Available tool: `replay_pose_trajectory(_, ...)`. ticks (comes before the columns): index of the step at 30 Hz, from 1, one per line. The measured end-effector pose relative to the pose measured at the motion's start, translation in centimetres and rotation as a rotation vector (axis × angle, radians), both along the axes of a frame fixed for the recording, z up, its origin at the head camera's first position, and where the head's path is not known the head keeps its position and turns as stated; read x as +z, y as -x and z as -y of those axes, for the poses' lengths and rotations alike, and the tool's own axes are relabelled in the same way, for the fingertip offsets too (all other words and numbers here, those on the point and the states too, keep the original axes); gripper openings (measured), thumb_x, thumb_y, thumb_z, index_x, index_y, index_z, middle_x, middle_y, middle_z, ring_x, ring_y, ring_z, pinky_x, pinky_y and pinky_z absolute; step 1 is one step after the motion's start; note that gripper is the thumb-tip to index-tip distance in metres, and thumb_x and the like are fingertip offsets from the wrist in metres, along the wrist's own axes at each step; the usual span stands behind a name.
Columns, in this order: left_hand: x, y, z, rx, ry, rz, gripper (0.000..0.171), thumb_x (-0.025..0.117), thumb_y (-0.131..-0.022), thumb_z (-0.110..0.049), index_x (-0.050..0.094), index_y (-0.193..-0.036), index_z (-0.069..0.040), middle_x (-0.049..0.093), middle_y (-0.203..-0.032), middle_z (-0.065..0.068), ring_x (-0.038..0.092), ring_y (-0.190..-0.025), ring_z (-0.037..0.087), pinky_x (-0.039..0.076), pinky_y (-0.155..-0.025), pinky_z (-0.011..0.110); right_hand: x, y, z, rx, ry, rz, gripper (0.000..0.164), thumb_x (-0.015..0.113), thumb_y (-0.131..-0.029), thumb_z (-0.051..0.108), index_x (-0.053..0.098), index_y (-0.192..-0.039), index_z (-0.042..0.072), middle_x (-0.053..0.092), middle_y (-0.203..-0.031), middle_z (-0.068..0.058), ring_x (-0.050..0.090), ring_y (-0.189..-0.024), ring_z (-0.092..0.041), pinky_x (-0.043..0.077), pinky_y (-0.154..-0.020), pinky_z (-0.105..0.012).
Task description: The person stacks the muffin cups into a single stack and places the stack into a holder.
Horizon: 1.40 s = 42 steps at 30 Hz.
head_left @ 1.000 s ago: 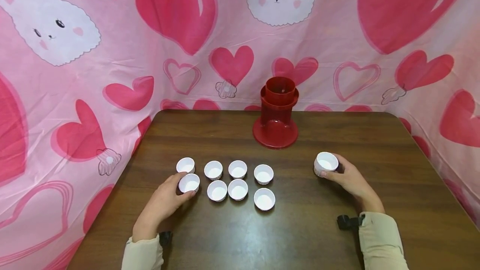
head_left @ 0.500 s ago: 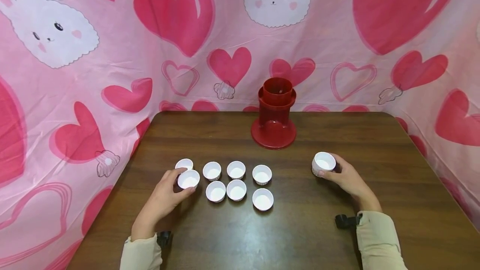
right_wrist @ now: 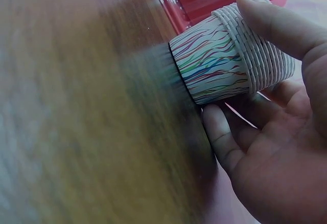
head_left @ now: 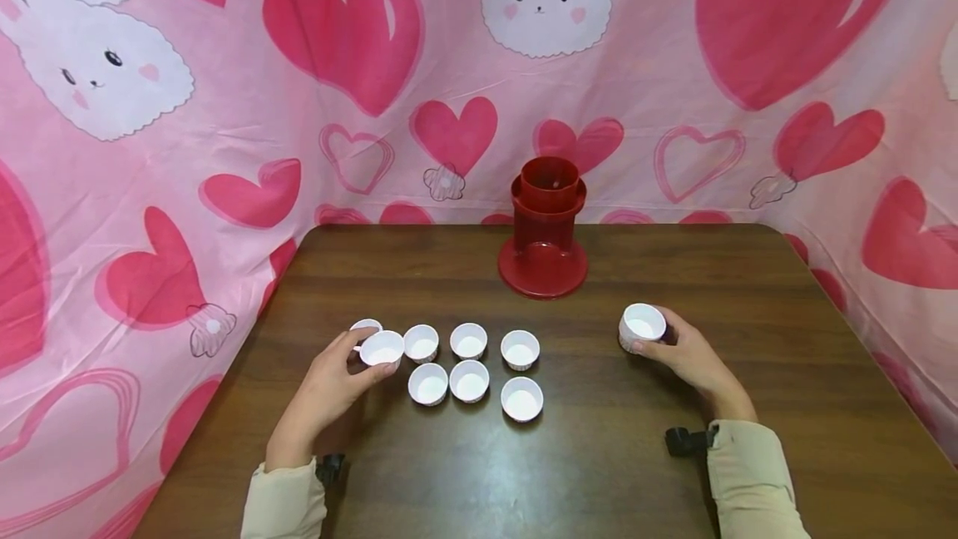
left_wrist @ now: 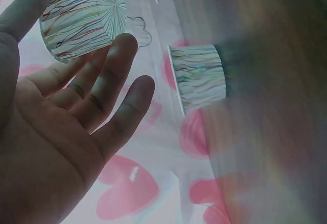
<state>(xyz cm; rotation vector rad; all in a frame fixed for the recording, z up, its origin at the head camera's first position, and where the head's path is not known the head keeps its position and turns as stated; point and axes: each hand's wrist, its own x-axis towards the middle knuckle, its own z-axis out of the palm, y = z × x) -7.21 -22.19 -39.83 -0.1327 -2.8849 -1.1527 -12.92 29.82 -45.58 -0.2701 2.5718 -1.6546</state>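
Observation:
My left hand [head_left: 329, 385] pinches the rim of one white paper baking cup [head_left: 383, 350] between thumb and fingers. This cup is raised off the table; its pleated base and wavy coloured lines show in the left wrist view. Behind it another baking cup [head_left: 366, 328] is partly hidden. On the right, my right hand [head_left: 696, 364] grips a stack of nested baking cups [right_wrist: 219, 55] by its sides. Several layered rims show on that stack in the right wrist view, and its base is at the tabletop.
Several single baking cups [head_left: 469, 381] stand in two rough rows mid-table. A red cylindrical holder [head_left: 542, 269] with a round base stands at the back of the wooden table [head_left: 599, 472]. A pink heart-print cloth [head_left: 449, 48] hangs behind and at the sides.
The left hand has lifted its baking cup off the table and moved it slightly right and away. The right hand stays on the stack. The head view has shifted slightly.

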Motion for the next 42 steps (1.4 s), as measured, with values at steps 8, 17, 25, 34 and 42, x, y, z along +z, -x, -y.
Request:
replay_pose_trajectory(8,0.7,0.9,-1.0,-0.025,0.004,-0.031,0.067,0.084,-0.083,-0.039,0.058,-0.135,-0.005,0.062,-0.126,0.012,0.06,-0.108,0.029,0.047,-0.094,0.051,0.1,0.1,0.1,0.007,0.024,0.007,0.065,0.077,-0.09,0.009,0.044,-0.143,-0.008,0.058,-0.125,-0.026,0.055,-0.103,-0.005,0.044,-0.085,-0.017)
replay_pose_trajectory(17,1.2,1.5,-1.9,-0.048,0.002,-0.027,0.07,0.083,-0.083,-0.043,0.058,-0.136,-0.006,0.06,-0.13,0.012,0.055,-0.119,0.032,0.042,-0.102,0.055,-0.1,0.2,0.0,0.003,0.022,0.006,0.065,0.078,-0.089,0.01,0.045,-0.142,-0.007,0.058,-0.125,-0.026,0.056,-0.103,-0.006,0.044,-0.086,-0.017)
replay_pose_trajectory(25,1.4,2.0,-2.5,-0.062,0.001,-0.034,0.069,0.082,-0.084,-0.044,0.058,-0.137,-0.007,0.061,-0.127,0.01,0.056,-0.117,0.03,0.043,-0.101,0.054,0.0,0.2,0.0,0.004,0.035,0.004,0.064,0.078,-0.089,0.01,0.046,-0.141,-0.006,0.058,-0.124,-0.026,0.056,-0.104,-0.009,0.044,-0.086,-0.017)
replay_pose_trajectory(34,2.0,2.7,-3.8,-0.082,-0.013,-0.053,0.068,0.083,-0.084,-0.042,0.058,-0.137,-0.008,0.061,-0.13,0.01,0.056,-0.12,0.032,0.042,-0.101,0.055,-0.1,0.1,-0.2,0.009,0.045,0.013,0.064,0.078,-0.089,0.009,0.045,-0.142,-0.007,0.057,-0.125,-0.027,0.056,-0.105,-0.011,0.044,-0.086,-0.018)
replay_pose_trajectory(42,2.3,3.6,-5.3,-0.124,-0.024,-0.061,0.067,0.083,-0.084,-0.039,0.059,-0.138,-0.008,0.061,-0.129,0.01,0.055,-0.123,0.032,0.04,-0.104,0.056,0.0,0.1,-0.3,0.009,0.024,0.016,0.065,0.078,-0.089,0.012,0.045,-0.142,-0.005,0.058,-0.127,-0.026,0.055,-0.109,-0.018,0.043,-0.088,-0.019)
